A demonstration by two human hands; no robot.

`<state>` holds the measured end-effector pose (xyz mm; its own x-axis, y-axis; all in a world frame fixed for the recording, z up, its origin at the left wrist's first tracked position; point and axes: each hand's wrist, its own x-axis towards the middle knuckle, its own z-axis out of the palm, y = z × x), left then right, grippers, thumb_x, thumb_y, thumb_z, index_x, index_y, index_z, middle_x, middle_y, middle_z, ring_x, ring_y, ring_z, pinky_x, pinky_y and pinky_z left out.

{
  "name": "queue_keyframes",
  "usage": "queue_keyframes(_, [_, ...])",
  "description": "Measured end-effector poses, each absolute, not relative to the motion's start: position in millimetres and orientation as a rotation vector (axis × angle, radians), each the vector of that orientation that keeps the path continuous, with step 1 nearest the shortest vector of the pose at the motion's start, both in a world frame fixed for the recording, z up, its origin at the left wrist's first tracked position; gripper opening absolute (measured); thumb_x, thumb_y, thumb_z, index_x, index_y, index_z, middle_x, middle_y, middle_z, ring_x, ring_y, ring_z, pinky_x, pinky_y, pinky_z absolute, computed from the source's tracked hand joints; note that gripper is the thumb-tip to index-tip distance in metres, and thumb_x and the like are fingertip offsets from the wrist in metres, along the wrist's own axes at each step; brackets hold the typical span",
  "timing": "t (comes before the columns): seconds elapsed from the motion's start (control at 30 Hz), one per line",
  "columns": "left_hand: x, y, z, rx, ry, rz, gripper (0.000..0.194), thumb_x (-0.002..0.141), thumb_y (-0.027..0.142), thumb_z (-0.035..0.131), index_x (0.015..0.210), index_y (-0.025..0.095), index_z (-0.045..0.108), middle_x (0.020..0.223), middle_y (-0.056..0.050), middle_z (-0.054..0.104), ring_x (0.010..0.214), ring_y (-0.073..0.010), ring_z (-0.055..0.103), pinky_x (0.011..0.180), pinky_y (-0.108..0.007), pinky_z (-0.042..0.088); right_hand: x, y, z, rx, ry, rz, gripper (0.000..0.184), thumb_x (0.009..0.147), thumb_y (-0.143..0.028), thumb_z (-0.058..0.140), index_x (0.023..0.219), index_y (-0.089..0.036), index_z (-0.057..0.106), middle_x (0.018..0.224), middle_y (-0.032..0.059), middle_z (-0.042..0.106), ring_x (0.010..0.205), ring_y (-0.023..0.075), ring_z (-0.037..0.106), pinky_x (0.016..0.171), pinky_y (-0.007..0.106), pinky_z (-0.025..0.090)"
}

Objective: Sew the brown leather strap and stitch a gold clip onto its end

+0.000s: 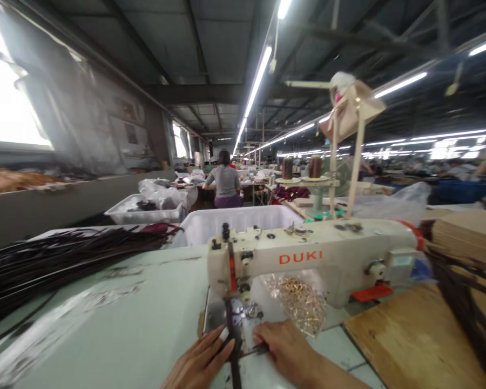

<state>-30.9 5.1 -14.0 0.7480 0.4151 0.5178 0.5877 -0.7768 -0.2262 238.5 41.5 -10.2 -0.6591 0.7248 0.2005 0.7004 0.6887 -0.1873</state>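
A cream sewing machine (340,270) marked DUKI stands before me. A narrow dark strap (235,370) runs from its needle area down toward me across the table. My left hand (204,359) lies on the left of the strap, fingers stretched forward and the thumb against the strap's edge. One of its fingers wears a white wrap. To the right of the strap, my right hand (285,343) rests by the needle plate with curled fingers; a small dark thing shows beneath them, too unclear to name. Behind that hand, a clear bag (302,302) holds gold-coloured metal pieces.
Long dark strips (65,259) lie across the table's left side. A white bin (238,219) stands behind the machine, thread cones (315,166) on a stand beyond. At right lie a brown board (413,335) and stacked tan sheets (470,237). A person (225,183) sits farther ahead.
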Motion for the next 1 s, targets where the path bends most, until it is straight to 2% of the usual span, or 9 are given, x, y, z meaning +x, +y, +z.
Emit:
queue_keyframes(0.1, [-28, -15, -4, -2.598, -1.09, -0.522, 0.064, 0.088, 0.046, 0.054, 0.144, 0.02, 0.035, 0.137, -0.009, 0.048, 0.127, -0.0289, 0.044, 0.098, -0.04, 0.048, 242, 39, -9, -1.107, -2.592, 0.236, 0.035, 0.076, -0.004, 0.047, 0.104, -0.023, 0.056, 0.094, -0.0005, 0.067, 0.089, 0.0186, 0.064, 0.077, 0.027, 0.042])
queue_keyframes(0.2, [-23, -26, 6, -2.679, -1.249, -0.383, 0.061, 0.09, 0.045, 0.051, 0.143, 0.019, 0.036, 0.141, -0.01, 0.044, 0.132, -0.0288, 0.037, 0.102, -0.044, 0.044, 241, 41, -9, -1.076, -2.602, 0.285, 0.041, 0.076, -0.002, 0.047, 0.109, -0.023, 0.056, 0.096, 0.0005, 0.067, 0.091, 0.0189, 0.063, 0.079, 0.027, 0.042])
queue_keyframes(0.47, [-24, -25, 7, -2.725, -1.279, -0.355, 0.061, 0.091, 0.047, 0.049, 0.144, 0.019, 0.034, 0.142, -0.01, 0.042, 0.134, -0.029, 0.034, 0.103, -0.045, 0.043, 240, 38, -4, -1.06, -2.606, 0.265, 0.032, 0.085, -0.007, 0.046, 0.111, -0.022, 0.057, 0.097, 0.003, 0.068, 0.091, 0.0193, 0.064, 0.079, 0.028, 0.043])
queue_keyframes(0.7, [-24, -25, 7, -2.753, -1.272, -0.406, 0.062, 0.09, 0.046, 0.052, 0.144, 0.02, 0.035, 0.141, -0.011, 0.044, 0.132, -0.0302, 0.037, 0.103, -0.046, 0.043, 240, 38, -3, -1.08, -2.623, 0.252, 0.041, 0.079, -0.001, 0.049, 0.114, -0.022, 0.056, 0.1, 0.0023, 0.067, 0.094, 0.0185, 0.063, 0.081, 0.027, 0.043])
queue_keyframes(0.9, [-23, -25, 8, -2.754, -1.296, -0.371, 0.06, 0.092, 0.048, 0.048, 0.144, 0.02, 0.035, 0.14, -0.01, 0.044, 0.133, -0.0292, 0.036, 0.103, -0.046, 0.043, 239, 36, 1, -1.109, -2.625, 0.257, 0.037, 0.082, -0.003, 0.047, 0.112, -0.022, 0.056, 0.101, 0.0026, 0.067, 0.094, 0.0194, 0.064, 0.079, 0.029, 0.043])
queue_keyframes(1.0, [-22, -26, 9, -2.768, -1.296, -0.337, 0.06, 0.092, 0.048, 0.047, 0.143, 0.019, 0.036, 0.14, -0.01, 0.044, 0.133, -0.0288, 0.035, 0.104, -0.046, 0.042, 240, 37, 1, -1.105, -2.631, 0.284, 0.041, 0.078, -0.001, 0.048, 0.112, -0.023, 0.056, 0.1, 0.0017, 0.067, 0.094, 0.0193, 0.063, 0.08, 0.029, 0.043])
